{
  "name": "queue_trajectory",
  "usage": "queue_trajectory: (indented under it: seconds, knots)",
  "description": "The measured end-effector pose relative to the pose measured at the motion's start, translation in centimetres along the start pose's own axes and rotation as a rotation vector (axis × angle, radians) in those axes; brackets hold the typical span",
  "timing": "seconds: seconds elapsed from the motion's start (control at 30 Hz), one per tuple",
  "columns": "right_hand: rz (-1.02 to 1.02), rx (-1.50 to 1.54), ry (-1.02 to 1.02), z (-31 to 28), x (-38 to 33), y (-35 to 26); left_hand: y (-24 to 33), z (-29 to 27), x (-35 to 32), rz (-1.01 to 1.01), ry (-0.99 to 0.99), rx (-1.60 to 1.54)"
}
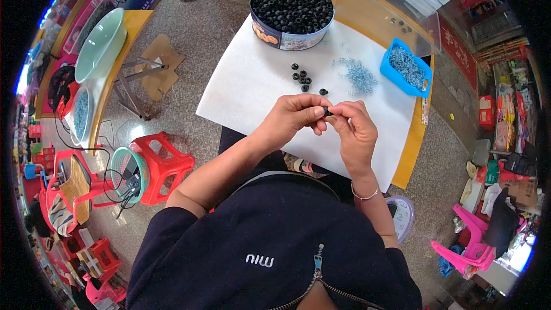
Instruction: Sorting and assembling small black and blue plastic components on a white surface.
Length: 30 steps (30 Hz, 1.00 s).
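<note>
My left hand [294, 116] and my right hand [357, 132] meet over the white sheet [252, 89], fingertips pinched on a small round black piece [328, 111]. Whether the right fingers also hold a tiny clear part is hidden. Just beyond the fingers lies one black piece with a small tip [323, 92]. Several loose black pieces [304, 80] with holes sit farther off to its left. To the right spreads a pile of tiny clear bluish pieces [361, 78].
A round tub [305, 42] heaped with black pieces stands at the table's far side. A blue basket [395, 82] of clear bluish pieces is at the right edge. On the left are a red stool [166, 163], a green basket [144, 179] and a pale green basin [105, 51].
</note>
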State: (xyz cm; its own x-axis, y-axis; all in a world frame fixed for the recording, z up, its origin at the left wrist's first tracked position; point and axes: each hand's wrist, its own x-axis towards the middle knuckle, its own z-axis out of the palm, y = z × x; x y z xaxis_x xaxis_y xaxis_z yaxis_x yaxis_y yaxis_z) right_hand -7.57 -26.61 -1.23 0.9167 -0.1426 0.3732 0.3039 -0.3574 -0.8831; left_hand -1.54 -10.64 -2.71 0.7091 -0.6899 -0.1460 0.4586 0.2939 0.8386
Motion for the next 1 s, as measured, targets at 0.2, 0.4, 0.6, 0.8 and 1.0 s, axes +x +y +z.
queue_trajectory:
  seconds: [0.2, 0.4, 0.6, 0.8, 1.0]
  knots:
    - [0.022, -0.086, 0.013, -0.19, 0.04, -0.21, -0.19, 0.45, 0.45, 0.008, 0.057, -0.001]
    - [0.033, -0.153, 0.021, -0.29, -0.27, -0.24, -0.64, 0.05, 0.48, 0.010, 0.049, 0.068]
    - [0.030, -0.156, 0.015, -0.49, -0.25, -0.25, -0.72, -0.06, 0.30, -0.011, 0.022, 0.058]
    - [-0.010, -0.194, -0.009, -0.52, -0.23, -0.47, -0.84, -0.16, 0.31, -0.014, 0.006, 0.064]
    - [-0.159, -0.333, -0.032, -0.43, -0.29, -0.31, -0.58, -0.19, 0.21, 0.006, 0.015, 0.197]
